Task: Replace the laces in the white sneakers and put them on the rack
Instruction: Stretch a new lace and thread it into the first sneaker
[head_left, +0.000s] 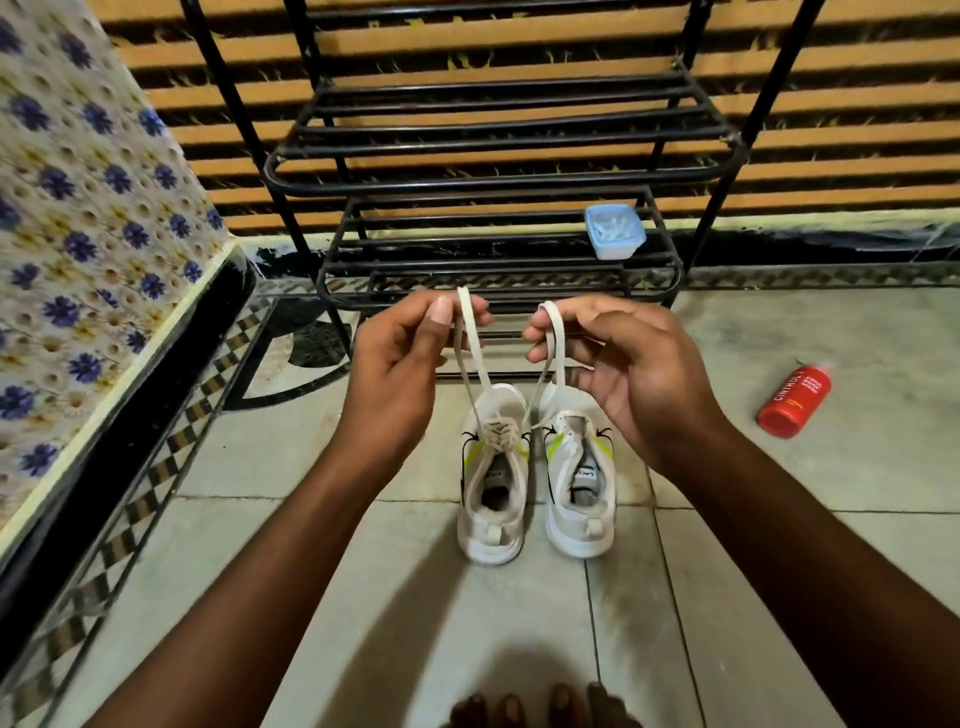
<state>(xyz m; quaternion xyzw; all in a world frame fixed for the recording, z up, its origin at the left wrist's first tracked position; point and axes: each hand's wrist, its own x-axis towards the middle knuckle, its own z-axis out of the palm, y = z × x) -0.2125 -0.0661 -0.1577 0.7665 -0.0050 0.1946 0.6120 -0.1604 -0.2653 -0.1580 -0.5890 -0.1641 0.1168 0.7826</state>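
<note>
1. Your left hand (400, 358) and right hand (618, 358) each pinch a loop of the lace (470, 343).
2. Both white sneakers (535, 467) stand on the floor; lacing appears unfinished.
3. The rack (493, 166) holds no sneakers yet.

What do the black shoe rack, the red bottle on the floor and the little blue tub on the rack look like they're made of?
Black tubular shoe rack: probably painted metal, given its thin round bars with a slight sheen. Red cylindrical bottle: glossy, printed; plastic or metal, hard to tell. Small pale blue tub: likely translucent plastic, since white contents show through it.
</note>
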